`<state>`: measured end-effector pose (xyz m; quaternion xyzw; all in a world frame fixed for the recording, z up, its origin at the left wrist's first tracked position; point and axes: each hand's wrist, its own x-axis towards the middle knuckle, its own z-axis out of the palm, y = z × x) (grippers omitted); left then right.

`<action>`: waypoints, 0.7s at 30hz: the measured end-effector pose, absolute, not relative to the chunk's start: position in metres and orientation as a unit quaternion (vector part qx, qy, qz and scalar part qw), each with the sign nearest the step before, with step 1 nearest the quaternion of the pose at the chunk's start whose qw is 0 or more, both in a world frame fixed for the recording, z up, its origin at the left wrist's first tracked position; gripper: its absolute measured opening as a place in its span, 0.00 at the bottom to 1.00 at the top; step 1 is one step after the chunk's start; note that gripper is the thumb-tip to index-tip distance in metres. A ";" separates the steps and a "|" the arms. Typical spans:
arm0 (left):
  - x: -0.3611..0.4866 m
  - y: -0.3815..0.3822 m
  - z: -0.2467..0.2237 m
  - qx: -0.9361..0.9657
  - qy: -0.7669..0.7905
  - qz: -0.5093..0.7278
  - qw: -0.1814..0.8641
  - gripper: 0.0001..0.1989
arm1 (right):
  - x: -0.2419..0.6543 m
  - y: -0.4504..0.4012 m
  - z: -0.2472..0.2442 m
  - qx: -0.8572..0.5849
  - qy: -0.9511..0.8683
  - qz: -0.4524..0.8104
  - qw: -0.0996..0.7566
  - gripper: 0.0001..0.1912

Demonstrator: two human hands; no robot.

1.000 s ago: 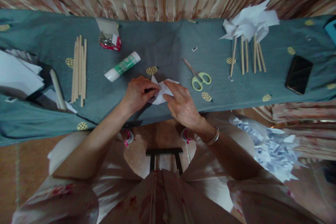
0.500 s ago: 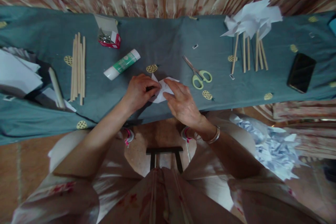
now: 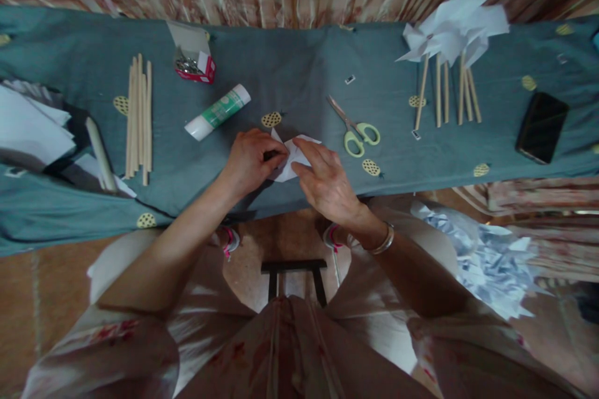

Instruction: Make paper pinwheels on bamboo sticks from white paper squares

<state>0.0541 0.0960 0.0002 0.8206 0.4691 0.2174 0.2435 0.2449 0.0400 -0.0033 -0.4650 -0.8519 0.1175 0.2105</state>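
A piece of white paper (image 3: 292, 163), partly folded with a pointed flap standing up, lies near the front edge of the cloth-covered table. My left hand (image 3: 253, 159) is closed at its left side, thumb and fingertips pinching the paper's inner part. From the right, my right hand (image 3: 327, 182) rests on the sheet with its fingers stretched out and the thumb apart from them. Both hands cover much of the paper. Green-handled scissors (image 3: 359, 136) lie slightly open to the right of my right hand. Beyond my left hand is a white and green glue stick (image 3: 219, 112).
Wooden sticks (image 3: 139, 118) and an opened box of metal pins (image 3: 194, 67) lie at left, near stacked white paper (image 3: 30, 128). Paper pinwheels on sticks (image 3: 449, 31) and a black phone (image 3: 541, 128) lie at right. A bag of white folded paper (image 3: 496, 265) sits below the table.
The view has shifted slightly, so the pinwheels and phone appear a little farther right. My hands and the paper keep nearly the same position.
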 end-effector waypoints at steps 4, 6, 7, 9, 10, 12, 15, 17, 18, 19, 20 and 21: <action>0.054 0.096 -0.001 0.822 0.471 0.216 0.237 0.09 | 0.245 0.040 -0.002 -0.466 -0.854 0.107 0.205 0.17; 0.055 0.096 -0.001 0.822 0.471 0.214 0.238 0.09 | 0.245 0.040 -0.002 -0.464 -0.856 0.103 0.204 0.16; 0.055 0.096 -0.001 0.822 0.471 0.213 0.239 0.09 | 0.245 0.040 -0.002 -0.464 -0.856 0.103 0.204 0.16; 0.056 0.096 0.000 0.822 0.472 0.208 0.241 0.08 | 0.245 0.040 -0.002 -0.462 -0.856 0.107 0.206 0.17; 0.056 0.096 0.000 0.822 0.473 0.206 0.241 0.08 | 0.245 0.040 -0.002 -0.463 -0.855 0.112 0.206 0.17; 0.057 0.096 0.001 0.823 0.475 0.204 0.236 0.08 | 0.245 0.040 -0.003 -0.464 -0.853 0.121 0.204 0.17; 0.057 0.096 0.000 0.826 0.473 0.203 0.230 0.08 | 0.245 0.040 -0.003 -0.463 -0.854 0.123 0.205 0.17; 0.057 0.096 0.000 0.827 0.471 0.204 0.230 0.08 | 0.246 0.040 -0.004 -0.461 -0.854 0.119 0.209 0.17; 0.057 0.096 -0.001 0.827 0.470 0.205 0.231 0.08 | 0.246 0.040 -0.004 -0.459 -0.855 0.117 0.211 0.17; 0.057 0.096 -0.001 0.827 0.468 0.205 0.232 0.08 | 0.246 0.041 -0.004 -0.459 -0.855 0.115 0.212 0.17; 0.057 0.096 -0.001 0.827 0.467 0.205 0.234 0.08 | 0.246 0.041 -0.004 -0.458 -0.856 0.114 0.211 0.17; 0.057 0.096 -0.001 0.827 0.467 0.204 0.236 0.08 | 0.246 0.041 -0.004 -0.458 -0.856 0.113 0.210 0.17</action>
